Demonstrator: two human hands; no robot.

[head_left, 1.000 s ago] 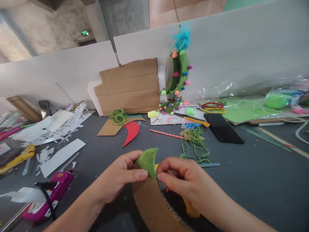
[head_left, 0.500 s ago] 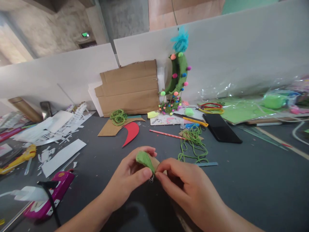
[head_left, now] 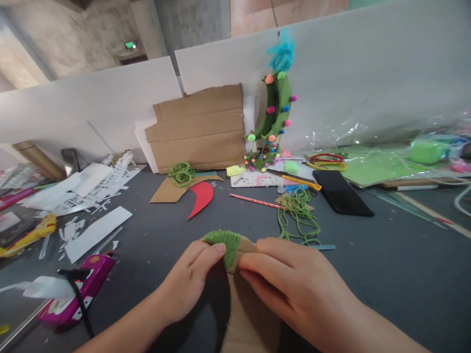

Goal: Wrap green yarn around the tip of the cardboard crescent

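Observation:
My left hand (head_left: pixel 195 269) is closed on the end of a curved cardboard piece (head_left: pixel 247 314), its thumb pressed on the green yarn (head_left: pixel 228 245) wound closely round that end. On the right, my right hand (head_left: pixel 294 279) pinches the same cardboard just past the wrapped part, where the board is bare. Whether its fingertips also hold a strand of yarn cannot be made out. The bare cardboard runs down toward me between my forearms. Beyond my right hand lies a loose tangle of green yarn (head_left: pixel 300 213).
Ahead are a red crescent (head_left: pixel 202 198), a green yarn coil (head_left: pixel 181 174), a striped pencil (head_left: pixel 257 200), a cutter (head_left: pixel 300 181), scissors (head_left: pixel 327 161) and a phone (head_left: pixel 342 192). A pompom-covered green crescent (head_left: pixel 283 103) hangs behind. Leftward are a purple power strip (head_left: pixel 97 269) and yellow glue gun (head_left: pixel 42 229).
The cardboard piece has been turned, so its wrapped face and long bare part now show. My right hand has shifted its grip on the board. The view has moved slightly.

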